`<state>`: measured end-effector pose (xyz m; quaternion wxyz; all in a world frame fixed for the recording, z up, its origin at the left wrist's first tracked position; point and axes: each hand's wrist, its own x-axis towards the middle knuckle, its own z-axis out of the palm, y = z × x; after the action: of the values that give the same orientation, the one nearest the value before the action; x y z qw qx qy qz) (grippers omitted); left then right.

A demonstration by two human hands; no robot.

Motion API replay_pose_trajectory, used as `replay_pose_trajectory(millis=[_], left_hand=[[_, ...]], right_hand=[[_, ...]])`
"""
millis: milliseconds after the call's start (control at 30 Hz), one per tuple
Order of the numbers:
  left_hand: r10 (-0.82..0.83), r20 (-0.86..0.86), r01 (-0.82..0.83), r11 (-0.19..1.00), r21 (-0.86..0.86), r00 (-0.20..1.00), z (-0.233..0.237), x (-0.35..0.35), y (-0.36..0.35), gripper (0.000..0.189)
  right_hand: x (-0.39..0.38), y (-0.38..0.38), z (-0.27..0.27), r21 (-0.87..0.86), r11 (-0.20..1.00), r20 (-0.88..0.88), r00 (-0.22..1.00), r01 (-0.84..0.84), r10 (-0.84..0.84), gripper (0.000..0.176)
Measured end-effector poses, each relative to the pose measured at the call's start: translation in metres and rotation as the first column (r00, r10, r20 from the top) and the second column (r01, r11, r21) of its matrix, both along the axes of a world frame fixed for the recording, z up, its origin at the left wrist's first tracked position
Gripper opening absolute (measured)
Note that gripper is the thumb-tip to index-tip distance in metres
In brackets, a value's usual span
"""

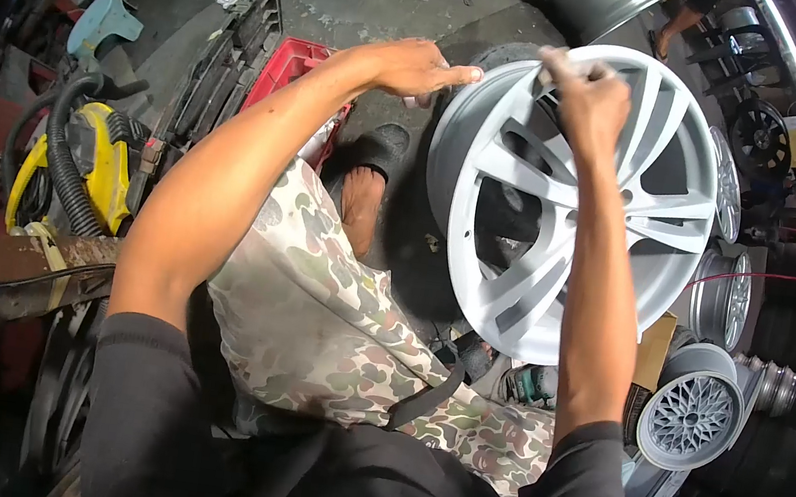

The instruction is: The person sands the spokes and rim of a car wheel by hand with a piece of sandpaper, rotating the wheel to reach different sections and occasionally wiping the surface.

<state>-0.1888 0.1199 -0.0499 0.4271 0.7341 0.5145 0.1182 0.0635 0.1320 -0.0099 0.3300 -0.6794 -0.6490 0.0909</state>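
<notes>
A light grey alloy wheel (567,185) with paired spokes stands tilted before me, its face turned toward me. At its upper left edge is my left hand (422,69), one finger stretched out with the tip at or very near the rim; its lower fingers are partly hidden. My right hand (590,101) is over the top of the wheel's face, fingers bent and pressed together by the upper spokes and rim. Those fingertips are slightly blurred, and whatever small thing they may hold cannot be made out. Both forearms reach forward, the right one crossing the wheel's face.
Several other rims surround the wheel, including a mesh-spoked rim (692,418) at lower right. A green power tool (531,385) lies below the wheel. To the left are a red crate (286,68), a yellow machine with a black hose (102,169) and a light-blue stool (106,24). Another person's leg (679,26) shows at the top.
</notes>
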Motion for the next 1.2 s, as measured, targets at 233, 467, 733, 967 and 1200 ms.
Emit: replay_pose_trajectory(millis=[233,467,733,967,1200], left_hand=[[0.005,0.151,-0.010,0.999,0.033,0.989,0.001,-0.002,-0.012,0.066],[0.085,0.099,-0.119,0.896,0.427,0.991,0.026,0.067,-0.044,0.050],[0.171,0.078,-0.187,0.845,0.502,0.982,0.038,0.115,-0.045,0.060],[-0.078,-0.218,0.203,0.739,0.643,0.973,0.036,0.153,-0.057,0.079],[0.002,-0.654,0.529,0.585,0.615,0.757,0.018,0.168,-0.077,0.093]], right_hand=[[-0.005,-0.183,-0.053,-0.205,0.900,0.035,0.916,-0.386,0.401,0.046],[0.065,-0.225,-0.044,-0.386,0.883,-0.245,0.952,-0.268,0.182,0.030],[0.102,-0.267,-0.052,-0.285,0.954,-0.361,0.932,-0.095,-0.015,0.014],[0.137,-0.309,-0.076,-0.181,0.977,-0.188,0.972,0.108,-0.143,0.036],[0.131,-0.327,-0.096,-0.084,0.996,-0.126,0.991,0.027,-0.038,0.017]])
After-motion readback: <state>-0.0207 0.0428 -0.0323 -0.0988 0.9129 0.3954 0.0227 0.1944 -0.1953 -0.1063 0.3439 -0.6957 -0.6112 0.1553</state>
